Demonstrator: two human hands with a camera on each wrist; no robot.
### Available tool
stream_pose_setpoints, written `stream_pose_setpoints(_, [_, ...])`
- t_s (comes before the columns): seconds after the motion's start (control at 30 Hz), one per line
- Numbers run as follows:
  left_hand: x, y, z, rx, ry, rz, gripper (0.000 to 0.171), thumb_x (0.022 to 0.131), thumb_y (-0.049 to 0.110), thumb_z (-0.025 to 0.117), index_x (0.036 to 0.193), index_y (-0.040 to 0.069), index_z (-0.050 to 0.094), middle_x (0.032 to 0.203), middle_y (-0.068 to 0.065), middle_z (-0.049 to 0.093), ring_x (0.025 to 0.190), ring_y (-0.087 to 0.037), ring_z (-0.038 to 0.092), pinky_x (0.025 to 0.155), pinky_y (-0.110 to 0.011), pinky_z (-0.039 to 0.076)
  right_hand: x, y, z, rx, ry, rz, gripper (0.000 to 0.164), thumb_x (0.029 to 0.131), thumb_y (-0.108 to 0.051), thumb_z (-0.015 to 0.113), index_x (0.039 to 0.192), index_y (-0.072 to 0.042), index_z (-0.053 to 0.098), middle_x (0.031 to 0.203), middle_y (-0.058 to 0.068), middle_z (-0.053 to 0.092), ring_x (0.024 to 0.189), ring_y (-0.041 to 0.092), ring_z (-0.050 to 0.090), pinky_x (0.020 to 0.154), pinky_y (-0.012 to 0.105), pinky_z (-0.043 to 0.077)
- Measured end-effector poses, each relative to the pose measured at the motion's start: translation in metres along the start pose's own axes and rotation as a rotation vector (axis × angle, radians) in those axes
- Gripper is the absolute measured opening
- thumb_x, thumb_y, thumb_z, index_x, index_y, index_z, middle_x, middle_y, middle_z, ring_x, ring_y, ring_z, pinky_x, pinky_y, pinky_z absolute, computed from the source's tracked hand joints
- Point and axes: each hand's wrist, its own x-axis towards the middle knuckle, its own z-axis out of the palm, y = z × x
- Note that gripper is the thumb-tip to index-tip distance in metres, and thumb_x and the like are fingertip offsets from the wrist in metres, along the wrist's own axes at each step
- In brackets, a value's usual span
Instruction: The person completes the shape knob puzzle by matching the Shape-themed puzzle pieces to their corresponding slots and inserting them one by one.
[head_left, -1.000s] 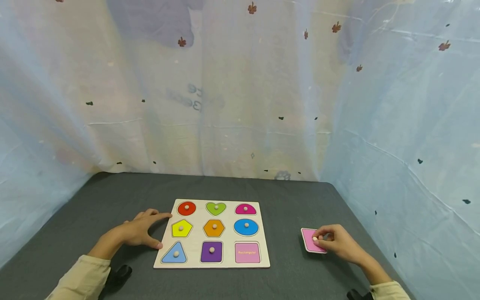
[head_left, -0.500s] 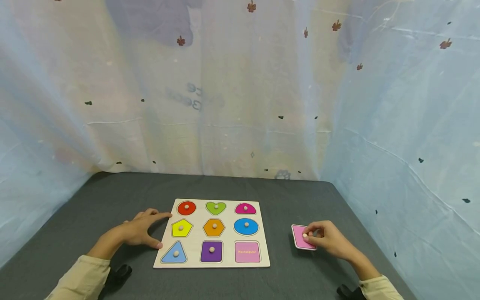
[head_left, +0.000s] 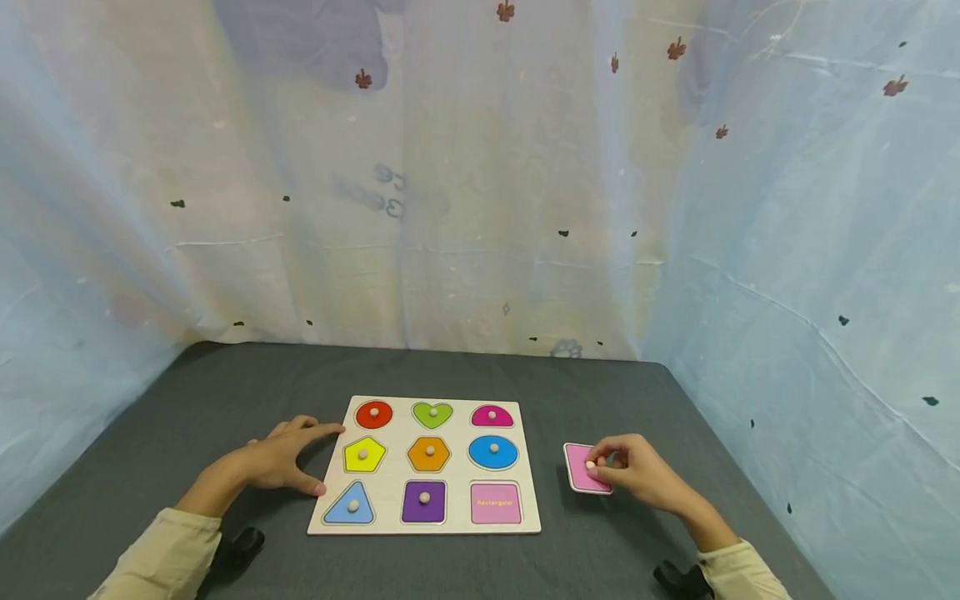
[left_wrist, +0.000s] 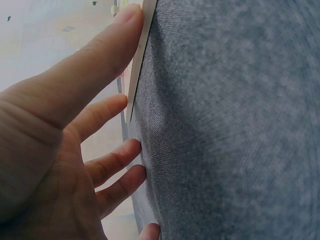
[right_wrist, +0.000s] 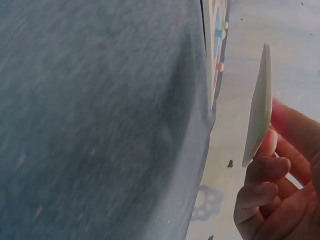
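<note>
A white shape puzzle board lies on the grey table. My left hand touches its left edge with thumb and index finger, the fingers spread; the left wrist view shows the thumb on the board's side. My right hand pinches the small knob of a pink rectangular puzzle piece to the right of the board. In the right wrist view the piece is seen edge-on, raised above the table. A pink recess marked "Rectangular" sits at the board's lower right corner.
Knobbed pieces fill the board's other places, among them a purple square, a blue oval and a red circle. A pale patterned curtain hangs behind and beside the grey table.
My right hand has moved left with the pink rectangular piece, closer to the board. The left hand stays at the board's left edge.
</note>
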Motion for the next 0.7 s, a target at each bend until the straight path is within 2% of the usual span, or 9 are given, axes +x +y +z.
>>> stream_pose_setpoints(0.27, [0.0, -0.001, 0.001, -0.003, 0.0, 0.002, 0.1, 0.061, 0.057, 0.082, 0.145, 0.023, 0.04, 0.139, -0.024, 0.036, 0.124, -0.049, 0.035, 0.083, -0.086, 0.018, 0.009, -0.04, 0.002, 0.048, -0.032, -0.024, 0.004, 0.087, -0.003, 0.068, 0.089, 0.001, 0.068, 0.075, 0.015, 0.059, 0.05, -0.001, 0.034, 0.046, 0.016, 0.034])
stream_pose_setpoints(0.7, [0.0, 0.0, -0.001, 0.003, 0.003, -0.002, 0.099, 0.061, 0.055, 0.083, 0.144, 0.023, 0.041, 0.138, -0.023, 0.037, 0.122, -0.048, 0.036, 0.082, -0.086, 0.019, 0.025, -0.058, 0.017, 0.075, -0.05, -0.001, 0.006, 0.087, -0.006, 0.068, 0.09, 0.0, 0.068, 0.076, 0.011, 0.058, 0.054, 0.001, 0.041, 0.049, 0.017, 0.036])
